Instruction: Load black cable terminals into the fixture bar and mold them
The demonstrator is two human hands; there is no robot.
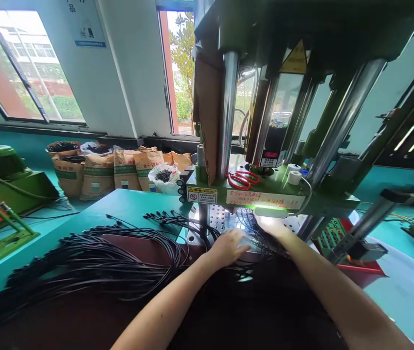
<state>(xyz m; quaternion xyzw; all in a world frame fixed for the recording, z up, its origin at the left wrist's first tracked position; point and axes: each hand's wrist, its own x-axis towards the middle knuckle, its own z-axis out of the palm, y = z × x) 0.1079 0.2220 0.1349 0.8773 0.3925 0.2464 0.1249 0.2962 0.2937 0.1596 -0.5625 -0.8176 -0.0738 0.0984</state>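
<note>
My left hand [227,247] is low in front of the press [265,187], beside the metal mould plate [241,222]. Its thumb and fingers are apart, and nothing shows between them. Under a bright lamp [270,212], my right hand [270,226] reaches to the right side of the plate. Glare and the press edge hide its fingers. Thin black cables [261,243] lie between and below both hands. To the left, a big bundle of black cables [119,262] is draped over a brown board, with more cable ends [166,217] fanned out behind it.
Red-handled scissors [242,180] and white tape rolls [294,176] lie on the press ledge above my hands. Steel columns [230,116] rise on either side. A red tray [363,268] stands right. Filled paper sacks [99,172] line the wall beyond the green table [134,206].
</note>
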